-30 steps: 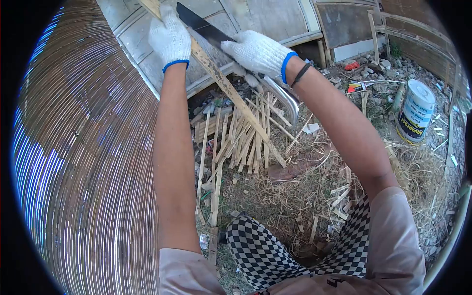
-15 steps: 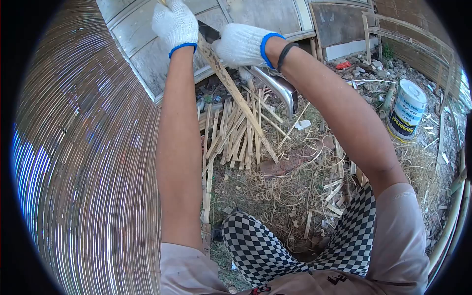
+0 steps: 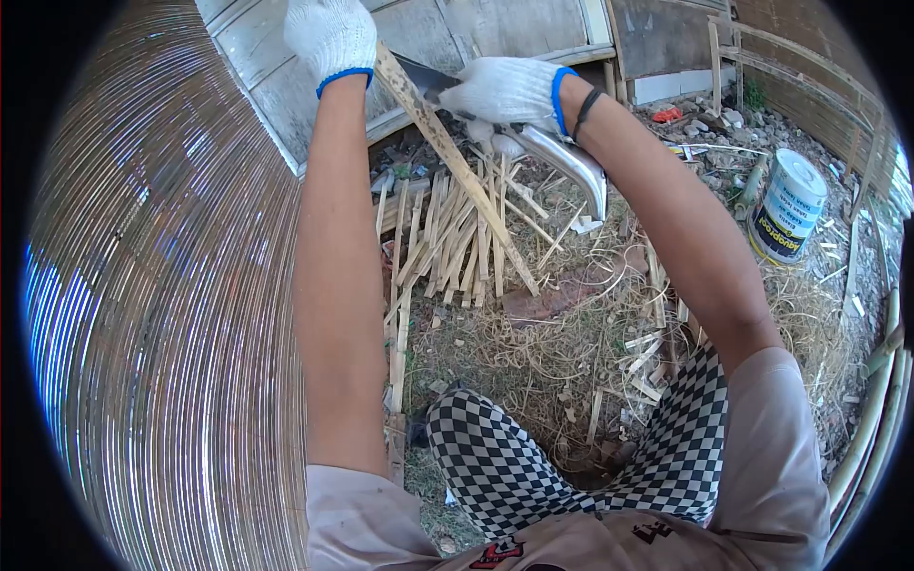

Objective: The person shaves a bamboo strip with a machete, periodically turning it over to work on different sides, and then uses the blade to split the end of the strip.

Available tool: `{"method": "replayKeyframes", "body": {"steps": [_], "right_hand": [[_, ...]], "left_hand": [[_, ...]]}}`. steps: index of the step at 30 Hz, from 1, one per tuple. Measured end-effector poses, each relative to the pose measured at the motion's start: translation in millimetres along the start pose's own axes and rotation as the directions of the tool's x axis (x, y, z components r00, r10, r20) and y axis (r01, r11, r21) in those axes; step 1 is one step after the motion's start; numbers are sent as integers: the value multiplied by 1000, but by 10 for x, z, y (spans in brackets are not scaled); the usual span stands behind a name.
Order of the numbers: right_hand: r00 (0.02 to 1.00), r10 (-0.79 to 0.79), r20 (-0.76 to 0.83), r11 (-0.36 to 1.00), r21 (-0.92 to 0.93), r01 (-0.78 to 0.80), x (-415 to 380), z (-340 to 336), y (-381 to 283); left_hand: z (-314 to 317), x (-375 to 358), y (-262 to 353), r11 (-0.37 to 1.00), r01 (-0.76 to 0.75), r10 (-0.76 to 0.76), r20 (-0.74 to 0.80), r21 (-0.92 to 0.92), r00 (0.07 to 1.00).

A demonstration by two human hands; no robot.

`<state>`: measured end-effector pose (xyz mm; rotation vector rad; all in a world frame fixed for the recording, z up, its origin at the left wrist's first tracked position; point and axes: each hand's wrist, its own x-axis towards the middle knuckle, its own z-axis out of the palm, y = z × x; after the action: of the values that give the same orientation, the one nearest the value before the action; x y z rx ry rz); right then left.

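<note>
My left hand (image 3: 330, 38), in a white knit glove with a blue cuff, is closed around the upper end of a long bamboo strip (image 3: 454, 164). The strip slants down to the right, its lower end by a reddish slab on the ground. My right hand (image 3: 505, 90), gloved the same way, grips a knife (image 3: 425, 78). Its dark blade lies against the strip's edge just below my left hand. A long, shiny, curved handle (image 3: 581, 173) extends from under my right hand. Beneath the strip lies a pile of split bamboo pieces (image 3: 459, 249).
A bamboo slat screen (image 3: 190, 333) rises along the left. Weathered panels (image 3: 495, 29) stand at the back. To the right are an Aquaproof bucket (image 3: 788, 207), rubble and bamboo poles (image 3: 871, 428). Shavings (image 3: 543, 357) cover the ground before my checkered knees.
My right hand and the knife have shifted right, away from my left hand. My left hand has moved slightly up and left, still on the bamboo strip.
</note>
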<state>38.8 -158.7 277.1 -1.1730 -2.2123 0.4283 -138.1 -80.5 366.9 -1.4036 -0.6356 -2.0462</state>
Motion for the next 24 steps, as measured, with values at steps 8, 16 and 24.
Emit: {"method": "replayKeyframes", "body": {"steps": [8,16,24], "right_hand": [[988,-50,-146,992,-121,33,-107,337,381],[963,-149,-225,963,-253,90,-21,440,515],[970,-191,-154,945,-297,139,-9,539,538]], "left_hand": [[75,-51,219,997,68,-64,69,-48,996],[126,-122,380,895,298,-255,167,-333,952],[4,-87,225,967,199,-178,138,-160,974]]}}
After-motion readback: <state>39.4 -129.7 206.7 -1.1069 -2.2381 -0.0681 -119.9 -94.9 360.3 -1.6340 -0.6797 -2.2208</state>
